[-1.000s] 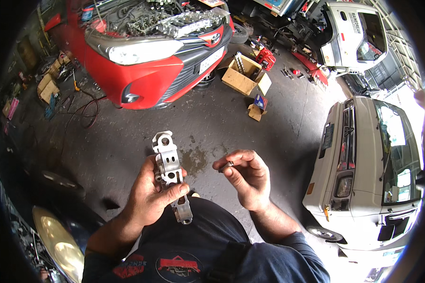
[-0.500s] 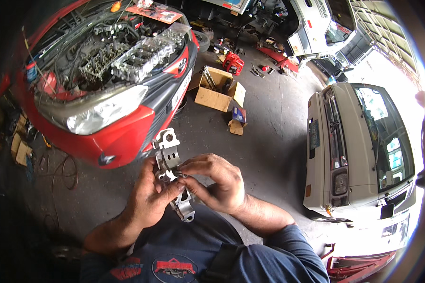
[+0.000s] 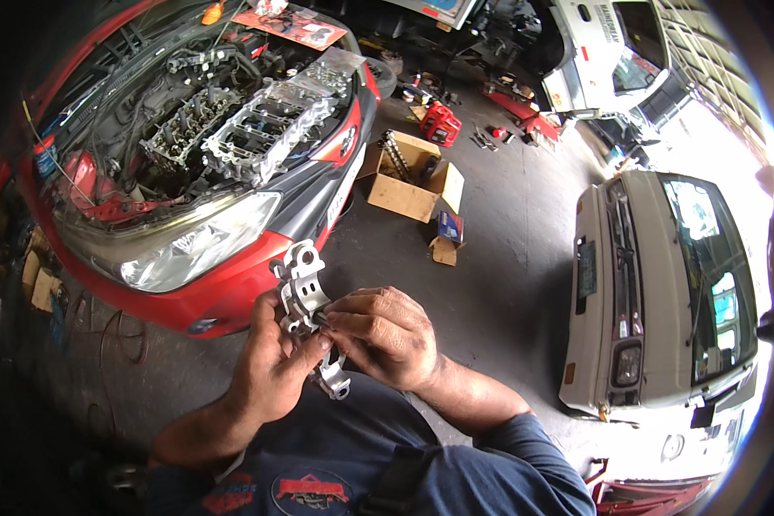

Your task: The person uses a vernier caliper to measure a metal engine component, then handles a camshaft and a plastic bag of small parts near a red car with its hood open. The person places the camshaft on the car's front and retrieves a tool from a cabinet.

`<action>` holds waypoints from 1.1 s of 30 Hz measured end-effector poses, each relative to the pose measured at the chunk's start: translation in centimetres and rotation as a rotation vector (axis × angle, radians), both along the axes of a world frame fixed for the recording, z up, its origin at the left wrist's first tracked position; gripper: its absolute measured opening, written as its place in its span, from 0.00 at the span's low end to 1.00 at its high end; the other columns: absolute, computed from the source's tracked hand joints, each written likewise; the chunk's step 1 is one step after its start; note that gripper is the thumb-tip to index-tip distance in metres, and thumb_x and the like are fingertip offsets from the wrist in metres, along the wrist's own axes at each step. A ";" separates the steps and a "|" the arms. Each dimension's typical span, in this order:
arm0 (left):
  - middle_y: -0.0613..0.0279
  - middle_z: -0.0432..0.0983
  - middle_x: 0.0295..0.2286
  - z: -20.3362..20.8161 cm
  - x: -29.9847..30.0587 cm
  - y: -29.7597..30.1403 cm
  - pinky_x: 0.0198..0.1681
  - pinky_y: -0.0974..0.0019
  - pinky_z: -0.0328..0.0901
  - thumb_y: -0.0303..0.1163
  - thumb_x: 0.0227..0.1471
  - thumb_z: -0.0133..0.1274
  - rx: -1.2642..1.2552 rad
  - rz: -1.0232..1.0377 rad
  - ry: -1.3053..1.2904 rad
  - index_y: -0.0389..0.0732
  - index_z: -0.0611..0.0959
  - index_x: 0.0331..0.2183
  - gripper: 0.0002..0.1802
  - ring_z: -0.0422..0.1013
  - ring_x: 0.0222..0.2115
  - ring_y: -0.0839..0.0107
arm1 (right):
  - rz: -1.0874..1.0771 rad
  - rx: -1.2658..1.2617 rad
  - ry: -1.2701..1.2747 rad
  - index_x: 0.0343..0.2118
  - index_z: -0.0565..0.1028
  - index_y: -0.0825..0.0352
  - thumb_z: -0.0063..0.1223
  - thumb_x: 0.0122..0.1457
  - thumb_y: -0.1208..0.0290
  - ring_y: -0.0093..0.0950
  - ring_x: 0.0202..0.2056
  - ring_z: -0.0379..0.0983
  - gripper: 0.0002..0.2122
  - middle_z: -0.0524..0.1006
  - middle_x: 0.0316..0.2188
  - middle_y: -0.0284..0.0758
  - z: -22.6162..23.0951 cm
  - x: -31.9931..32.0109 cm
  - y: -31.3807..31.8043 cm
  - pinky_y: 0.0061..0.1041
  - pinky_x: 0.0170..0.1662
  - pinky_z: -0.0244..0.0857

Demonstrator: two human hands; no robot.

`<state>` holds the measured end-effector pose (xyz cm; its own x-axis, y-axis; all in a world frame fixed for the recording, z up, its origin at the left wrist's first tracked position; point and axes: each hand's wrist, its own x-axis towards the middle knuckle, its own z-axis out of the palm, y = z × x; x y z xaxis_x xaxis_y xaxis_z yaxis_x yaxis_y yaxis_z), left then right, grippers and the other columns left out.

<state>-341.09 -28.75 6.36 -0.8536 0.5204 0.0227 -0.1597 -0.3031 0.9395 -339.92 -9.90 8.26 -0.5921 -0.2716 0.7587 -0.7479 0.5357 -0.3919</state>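
Observation:
In front of my chest I hold a silver metal camshaft bearing cap (image 3: 308, 292) with half-round cradles and bolt eyes at its ends. My left hand (image 3: 269, 368) is closed around its near side, thumb across the middle. The fingers of my right hand (image 3: 393, 334) are pinched together at the cap's middle, where a small dark piece (image 3: 320, 318) shows by the fingertips. Its kind cannot be made out. The cap's lower end shows below my hands, and its middle is partly hidden by my fingers.
At the left stands a red car (image 3: 224, 297) with its engine bay exposed and a metal engine cover (image 3: 267, 129) on it. Past my hands, a cardboard box (image 3: 402, 199) with parts and a small blue box (image 3: 449, 228) sit on the floor. A pale van (image 3: 615, 344) is at the right.
The view has shifted, so the car and boxes appear lower and further right. My right fingers have drawn closer together at the cap's middle; my left hand keeps its hold.

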 end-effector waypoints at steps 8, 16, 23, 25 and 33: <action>0.56 0.67 0.42 -0.9 -7.6 3.6 0.45 0.69 0.65 0.20 0.54 0.51 -0.104 0.342 0.187 0.33 0.56 0.52 0.27 0.67 0.41 0.75 | 0.208 0.007 -0.037 0.34 0.76 0.68 0.66 0.46 0.76 0.31 0.29 0.77 0.12 0.78 0.29 0.36 -0.7 -11.7 3.1 0.27 0.29 0.70; 0.54 0.70 0.44 -0.2 -16.0 8.5 0.47 0.66 0.67 0.18 0.49 0.58 -0.151 0.624 0.196 0.34 0.55 0.56 0.38 0.70 0.45 0.69 | 0.350 0.047 -0.320 0.36 0.74 0.68 0.64 0.49 0.76 0.32 0.28 0.78 0.12 0.78 0.29 0.37 0.4 -22.5 6.9 0.27 0.30 0.72; 0.57 0.72 0.39 -0.4 -17.8 9.4 0.45 0.67 0.68 0.20 0.49 0.59 -0.340 0.672 0.198 0.34 0.67 0.47 0.25 0.71 0.41 0.72 | 0.598 0.028 -0.414 0.36 0.76 0.67 0.64 0.50 0.78 0.31 0.30 0.79 0.11 0.79 0.29 0.36 -0.1 -27.2 8.3 0.26 0.32 0.73; 0.57 0.72 0.39 -0.2 -18.0 9.3 0.44 0.67 0.67 0.21 0.50 0.59 -0.343 0.698 0.191 0.33 0.66 0.48 0.25 0.71 0.41 0.72 | 0.614 0.006 -0.469 0.36 0.76 0.67 0.64 0.50 0.78 0.30 0.31 0.80 0.11 0.80 0.30 0.36 0.0 -27.9 8.0 0.25 0.33 0.74; 0.56 0.70 0.40 1.3 -18.6 8.4 0.44 0.68 0.65 0.23 0.51 0.57 -0.309 0.682 0.201 0.33 0.65 0.48 0.25 0.69 0.40 0.72 | 0.680 0.018 -0.361 0.35 0.77 0.68 0.64 0.49 0.80 0.30 0.33 0.80 0.10 0.80 0.32 0.36 0.3 -29.3 6.8 0.25 0.34 0.74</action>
<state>-359.73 -20.39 7.68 -0.9824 -0.1113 0.1502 0.1503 0.0073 0.9886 -369.18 -3.05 8.51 -0.5004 -0.6749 0.5423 -0.7423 0.0120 -0.6700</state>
